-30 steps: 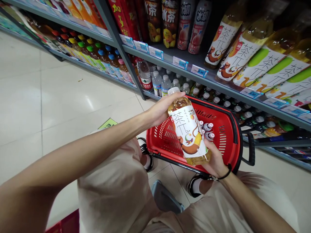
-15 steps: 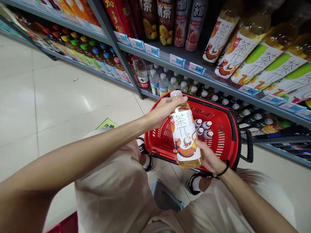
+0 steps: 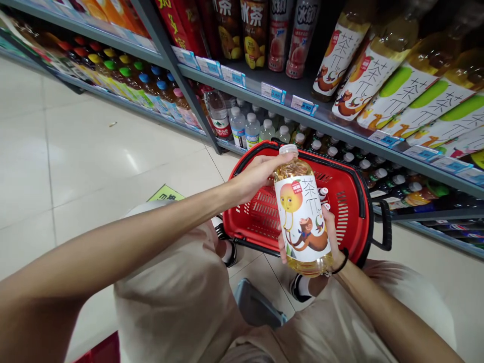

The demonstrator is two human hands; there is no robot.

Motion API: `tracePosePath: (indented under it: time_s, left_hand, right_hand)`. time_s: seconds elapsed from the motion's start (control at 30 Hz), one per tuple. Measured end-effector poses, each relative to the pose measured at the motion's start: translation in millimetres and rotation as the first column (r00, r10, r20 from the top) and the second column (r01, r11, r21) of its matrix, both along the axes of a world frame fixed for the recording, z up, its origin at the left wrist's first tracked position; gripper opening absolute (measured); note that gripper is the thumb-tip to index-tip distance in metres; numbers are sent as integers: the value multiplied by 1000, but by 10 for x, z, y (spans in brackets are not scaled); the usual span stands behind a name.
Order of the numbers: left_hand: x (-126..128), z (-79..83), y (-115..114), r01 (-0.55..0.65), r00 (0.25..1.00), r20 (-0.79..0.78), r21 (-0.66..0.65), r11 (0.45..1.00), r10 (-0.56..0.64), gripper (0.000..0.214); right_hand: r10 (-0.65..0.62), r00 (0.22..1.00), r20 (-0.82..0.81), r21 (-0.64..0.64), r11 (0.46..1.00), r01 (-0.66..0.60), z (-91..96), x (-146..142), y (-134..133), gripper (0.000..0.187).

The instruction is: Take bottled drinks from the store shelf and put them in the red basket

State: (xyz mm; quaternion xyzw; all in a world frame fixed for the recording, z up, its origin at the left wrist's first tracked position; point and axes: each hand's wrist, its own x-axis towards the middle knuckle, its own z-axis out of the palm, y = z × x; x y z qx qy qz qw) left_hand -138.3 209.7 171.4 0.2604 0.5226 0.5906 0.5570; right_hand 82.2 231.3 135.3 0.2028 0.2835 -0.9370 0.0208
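A large bottle of amber tea [image 3: 301, 217] with a white label showing a peach and a monkey is held over a red shopping basket [image 3: 351, 212]. My left hand [image 3: 257, 176] grips the bottle near its neck and white cap. My right hand [image 3: 328, 242], with a black band on the wrist, wraps round its lower part from behind. Small white-capped bottles [image 3: 323, 194] lie in the basket, mostly hidden by the big bottle.
Shelves of drinks run along the right: similar tea bottles [image 3: 381, 75] on the upper shelf, water bottles [image 3: 245, 128] and dark bottles [image 3: 381, 176] on the lower one. My knees in beige trousers [image 3: 181, 282] are below. A glossy tiled floor [image 3: 75, 151] stretches left.
The bottle has been turned in my hands, so the label now shows the peach face. It also shifted slightly right and more upright. My right hand moved up behind the label.
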Motion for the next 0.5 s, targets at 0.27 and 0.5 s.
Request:
tracePosePath:
  time_s: [0.27, 0.5]
  left_hand:
    - [160, 15, -52, -73, 991, 104, -65, 995, 79, 50]
    - [75, 104, -54, -226, 973, 57, 12, 974, 225, 39]
  right_hand:
    - [116, 992, -50, -56, 991, -119, 4, 44, 37, 100]
    - [-221, 968, 118, 117, 971, 207, 18, -208, -72, 69]
